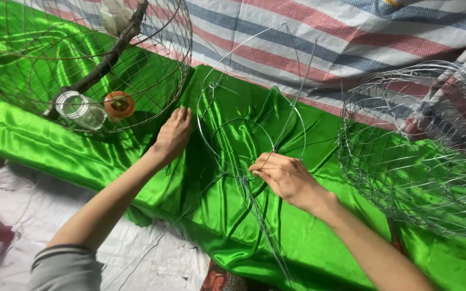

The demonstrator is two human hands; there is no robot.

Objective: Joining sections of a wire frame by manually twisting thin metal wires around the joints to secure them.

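A thin wire frame of hoops [254,116] lies on a shiny green cloth [233,215] in the middle of the view. My right hand [284,178] pinches the wires where several of them meet near the frame's lower part. My left hand [173,134] rests flat on the green cloth, fingers together, just left of the frame and beside the rim of a round wire cage [82,59]. Whether the left hand touches a wire I cannot tell.
Inside the cage at upper left stand a dark branch [109,56], a clear jar [82,110] and an orange cup [120,104]. A second wire mesh basket [422,151] sits at right. Striped cloth [324,37] lies behind, white sheeting [28,205] at lower left.
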